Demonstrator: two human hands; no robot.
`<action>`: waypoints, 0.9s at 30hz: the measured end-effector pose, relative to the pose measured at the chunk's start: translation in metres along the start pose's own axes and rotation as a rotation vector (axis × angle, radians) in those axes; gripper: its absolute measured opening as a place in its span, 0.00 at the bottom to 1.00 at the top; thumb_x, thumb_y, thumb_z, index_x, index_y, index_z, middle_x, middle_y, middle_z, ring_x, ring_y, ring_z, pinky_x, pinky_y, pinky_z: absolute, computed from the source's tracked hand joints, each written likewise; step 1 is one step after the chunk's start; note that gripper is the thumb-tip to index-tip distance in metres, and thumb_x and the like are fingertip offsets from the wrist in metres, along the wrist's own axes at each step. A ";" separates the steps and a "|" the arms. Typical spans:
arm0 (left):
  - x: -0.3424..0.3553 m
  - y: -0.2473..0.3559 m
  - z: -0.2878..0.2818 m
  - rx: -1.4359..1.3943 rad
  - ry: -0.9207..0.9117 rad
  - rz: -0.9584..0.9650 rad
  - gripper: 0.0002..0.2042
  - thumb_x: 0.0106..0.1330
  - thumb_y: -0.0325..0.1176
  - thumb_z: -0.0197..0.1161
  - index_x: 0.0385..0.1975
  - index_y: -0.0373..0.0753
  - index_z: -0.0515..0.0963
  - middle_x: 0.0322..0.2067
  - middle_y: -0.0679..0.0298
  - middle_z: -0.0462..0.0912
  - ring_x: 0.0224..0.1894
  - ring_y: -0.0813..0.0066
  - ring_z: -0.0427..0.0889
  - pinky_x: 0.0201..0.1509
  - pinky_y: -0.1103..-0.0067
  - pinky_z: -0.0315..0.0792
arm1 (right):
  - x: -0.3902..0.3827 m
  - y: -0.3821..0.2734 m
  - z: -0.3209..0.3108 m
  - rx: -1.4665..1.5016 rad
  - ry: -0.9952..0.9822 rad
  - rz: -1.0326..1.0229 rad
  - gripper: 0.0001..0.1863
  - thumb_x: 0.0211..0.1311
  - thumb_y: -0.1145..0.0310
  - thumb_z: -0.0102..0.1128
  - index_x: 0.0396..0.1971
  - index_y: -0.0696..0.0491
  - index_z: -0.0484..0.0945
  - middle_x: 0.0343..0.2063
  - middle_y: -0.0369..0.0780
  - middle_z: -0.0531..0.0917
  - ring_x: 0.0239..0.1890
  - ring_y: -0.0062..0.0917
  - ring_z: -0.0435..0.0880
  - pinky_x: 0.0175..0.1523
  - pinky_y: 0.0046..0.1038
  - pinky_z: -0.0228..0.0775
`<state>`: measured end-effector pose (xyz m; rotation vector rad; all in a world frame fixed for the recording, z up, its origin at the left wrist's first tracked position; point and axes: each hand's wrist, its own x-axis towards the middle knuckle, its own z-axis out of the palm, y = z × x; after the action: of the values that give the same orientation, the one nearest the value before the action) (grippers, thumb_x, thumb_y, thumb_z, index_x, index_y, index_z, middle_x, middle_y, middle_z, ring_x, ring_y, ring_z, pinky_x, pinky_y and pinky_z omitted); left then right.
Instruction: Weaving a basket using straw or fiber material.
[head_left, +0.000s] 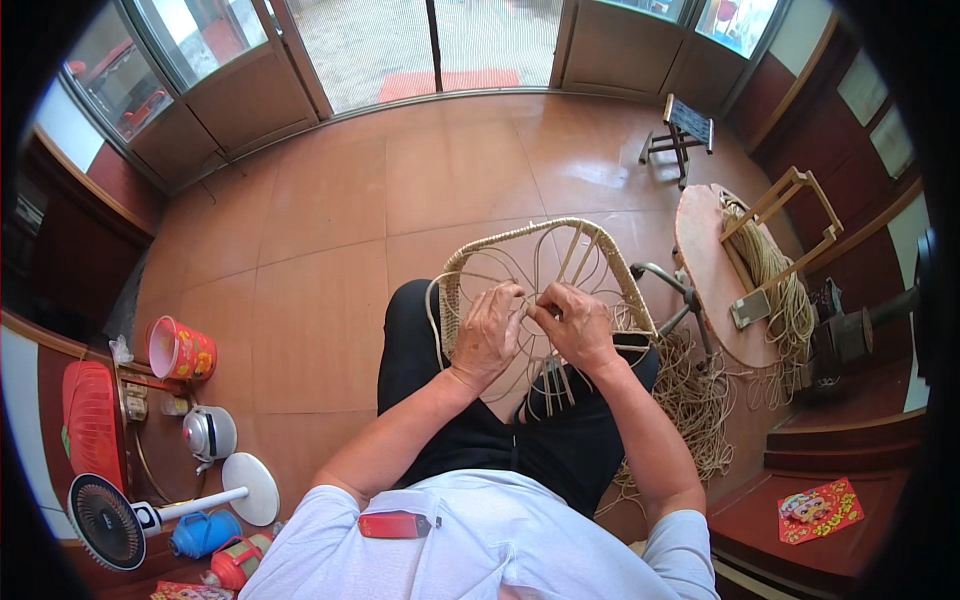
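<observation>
A half-woven frame of tan cord with a wrapped rim rests across my lap. Thin tan cords fan out from its middle in loops, and a band of close weave lines the left side. My left hand is closed over the centre, thumb and fingertips pinching the cord where the strands meet. Right beside it my right hand pinches cord at the same spot, knuckles up. The fingertips nearly touch and cover the exact crossing of the strands.
Loose cord lies heaped on the floor at my right. Beyond stands a round table with a cord coil and a wooden frame. A folding stool, patterned bucket, kettle and fan stand around.
</observation>
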<state>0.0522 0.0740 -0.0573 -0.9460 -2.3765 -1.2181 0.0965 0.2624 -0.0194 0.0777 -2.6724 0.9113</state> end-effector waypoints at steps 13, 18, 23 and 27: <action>0.018 -0.007 -0.002 -0.217 -0.357 -0.371 0.11 0.78 0.30 0.61 0.50 0.35 0.89 0.34 0.51 0.92 0.42 0.53 0.94 0.50 0.61 0.85 | 0.001 -0.001 -0.003 -0.018 -0.022 0.042 0.12 0.69 0.61 0.77 0.36 0.53 0.86 0.32 0.43 0.90 0.36 0.42 0.92 0.43 0.44 0.82; 0.013 -0.016 -0.002 -0.341 -0.428 -0.345 0.15 0.73 0.36 0.65 0.50 0.32 0.88 0.40 0.48 0.92 0.46 0.52 0.93 0.53 0.62 0.83 | -0.003 0.000 -0.001 -0.019 -0.009 0.009 0.12 0.69 0.62 0.76 0.35 0.53 0.85 0.31 0.43 0.90 0.35 0.42 0.92 0.43 0.44 0.82; 0.020 -0.005 0.005 -0.241 -0.476 -0.489 0.20 0.65 0.44 0.76 0.46 0.33 0.88 0.40 0.47 0.93 0.44 0.56 0.94 0.49 0.63 0.83 | -0.001 0.017 0.008 0.043 0.013 0.007 0.09 0.70 0.64 0.74 0.35 0.52 0.84 0.31 0.49 0.88 0.35 0.49 0.91 0.40 0.48 0.81; 0.023 0.000 0.000 -0.209 -0.376 -0.485 0.11 0.73 0.37 0.70 0.42 0.33 0.86 0.37 0.47 0.92 0.42 0.50 0.94 0.45 0.59 0.83 | 0.008 0.002 -0.007 0.049 -0.015 -0.048 0.08 0.75 0.65 0.70 0.38 0.53 0.84 0.35 0.45 0.90 0.38 0.48 0.91 0.42 0.46 0.82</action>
<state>0.0358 0.0837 -0.0450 -0.7260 -2.9401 -1.6054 0.0903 0.2688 -0.0129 0.1601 -2.6503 0.9646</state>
